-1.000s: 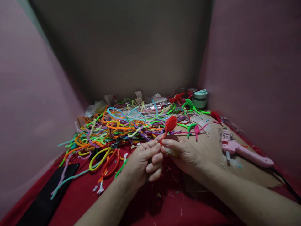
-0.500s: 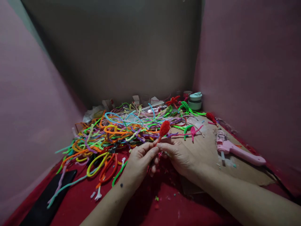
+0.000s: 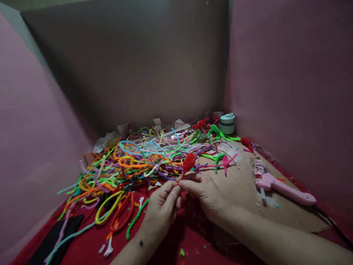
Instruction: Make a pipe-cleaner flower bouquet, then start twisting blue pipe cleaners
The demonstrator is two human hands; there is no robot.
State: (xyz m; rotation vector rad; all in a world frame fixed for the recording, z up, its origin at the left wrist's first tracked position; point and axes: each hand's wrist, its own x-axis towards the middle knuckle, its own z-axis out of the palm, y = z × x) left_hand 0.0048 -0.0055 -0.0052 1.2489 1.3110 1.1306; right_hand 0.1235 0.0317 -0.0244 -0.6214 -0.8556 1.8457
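Between my two hands stands a red pipe-cleaner bud [image 3: 189, 162], rounded at the top and narrowing to a thin stem. My left hand [image 3: 164, 202] is closed, pinching the stem's lower end between thumb and fingers. Right beside it, my right hand [image 3: 206, 193] also pinches the stem just below the bud, thumb on the near side. The fingertips of both hands nearly meet and hide the bottom of the stem. Behind them spreads a tangled heap of coloured pipe cleaners [image 3: 138, 162].
A pink hot glue gun [image 3: 284, 187] lies on a cardboard sheet [image 3: 237, 209] at the right. A mint-lidded container [image 3: 227, 124] stands at the back. Finished-looking red [image 3: 200, 124] and green pieces lie near it. A black flat object [image 3: 59, 235] rests at left on red cloth [image 3: 91, 246].
The whole scene sits slightly lower and further left as the camera has shifted. Both hands keep their pinch on the red bud's stem, with little visible change in their hold.
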